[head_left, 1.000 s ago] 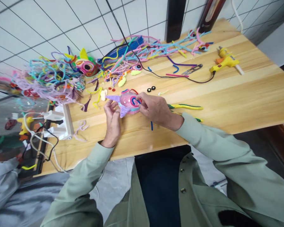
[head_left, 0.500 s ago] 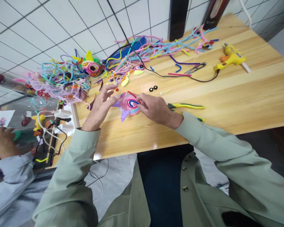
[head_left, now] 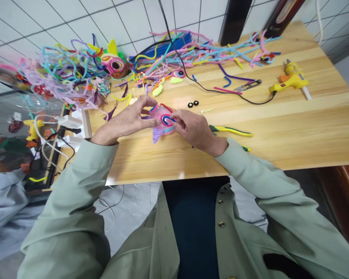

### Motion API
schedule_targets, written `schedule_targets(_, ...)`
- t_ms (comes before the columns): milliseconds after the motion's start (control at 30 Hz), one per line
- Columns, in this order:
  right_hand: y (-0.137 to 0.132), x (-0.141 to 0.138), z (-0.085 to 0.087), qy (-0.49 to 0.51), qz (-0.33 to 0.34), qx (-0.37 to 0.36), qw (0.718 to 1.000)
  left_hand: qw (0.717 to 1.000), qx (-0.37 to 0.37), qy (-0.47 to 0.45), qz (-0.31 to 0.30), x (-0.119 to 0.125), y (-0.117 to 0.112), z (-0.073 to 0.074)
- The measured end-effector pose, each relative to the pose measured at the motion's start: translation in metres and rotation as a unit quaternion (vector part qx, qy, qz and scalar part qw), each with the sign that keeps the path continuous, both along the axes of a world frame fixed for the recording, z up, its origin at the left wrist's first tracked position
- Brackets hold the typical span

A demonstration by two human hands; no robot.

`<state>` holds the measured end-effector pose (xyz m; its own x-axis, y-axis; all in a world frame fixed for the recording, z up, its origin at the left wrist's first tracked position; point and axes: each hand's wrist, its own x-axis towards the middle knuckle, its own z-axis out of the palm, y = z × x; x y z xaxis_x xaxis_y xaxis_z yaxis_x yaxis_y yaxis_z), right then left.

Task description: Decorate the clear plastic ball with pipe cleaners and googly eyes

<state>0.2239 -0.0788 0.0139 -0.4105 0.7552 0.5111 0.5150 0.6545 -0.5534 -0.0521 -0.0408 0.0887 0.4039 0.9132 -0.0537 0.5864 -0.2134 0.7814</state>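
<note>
Your left hand (head_left: 128, 122) and right hand (head_left: 192, 130) pinch the light, easily crushed pink pipe-cleaner-trimmed ball (head_left: 163, 120) at frame centre; better gripped by its sides.

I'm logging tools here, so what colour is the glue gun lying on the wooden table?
Yellow with an orange part; the glue gun shows best in the head view.

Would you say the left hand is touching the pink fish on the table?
Touching. The head view shows the left hand with its fingertips pressed on the pink fish, no gap visible, while the right hand pinches its blue loop.
</note>
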Motion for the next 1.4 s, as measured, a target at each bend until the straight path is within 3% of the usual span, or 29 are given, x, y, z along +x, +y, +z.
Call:
schedule_targets(167, 0.001, 0.003, 0.002, -0.007, 0.010, 0.001, 1.000, 0.995, -0.002, 0.093, -0.024, 0.004, 0.000, 0.007)
schedule_targets(333, 0.001, 0.005, 0.002, -0.017, 0.009, -0.008, 1.000, 0.997, 0.016, 0.063, -0.035, 0.009, -0.003, 0.009)
schedule_targets(567, 0.000, 0.005, 0.001, -0.021, 0.009, -0.002, 1.000, 0.999, -0.035, 0.001, 0.007, 0.017, -0.007, 0.018)
schedule_targets(700, 0.000, 0.005, 0.002, -0.025, 0.009, -0.002, 1.000, 0.997, -0.059, 0.011, 0.042, 0.021, -0.009, 0.024)
schedule_targets(833, 0.000, 0.005, 0.002, -0.019, 0.017, 0.005, 1.000, 0.997, -0.051, 0.057, 0.033, 0.018, -0.007, 0.021)
schedule_targets(967, -0.001, 0.005, 0.003, -0.030, 0.009, -0.003, 1.000, 0.999, -0.017, 0.044, 0.002, 0.014, -0.005, 0.015)
schedule_targets(1100, -0.003, 0.005, 0.003, -0.034, 0.010, -0.002, 0.999, 0.999, -0.007, 0.031, 0.011, 0.013, -0.004, 0.012)
schedule_targets(1400, -0.002, 0.000, -0.003, 0.006, 0.006, 0.042, 0.999, 0.988, -0.034, 0.149, -0.006, 0.026, -0.017, 0.032)
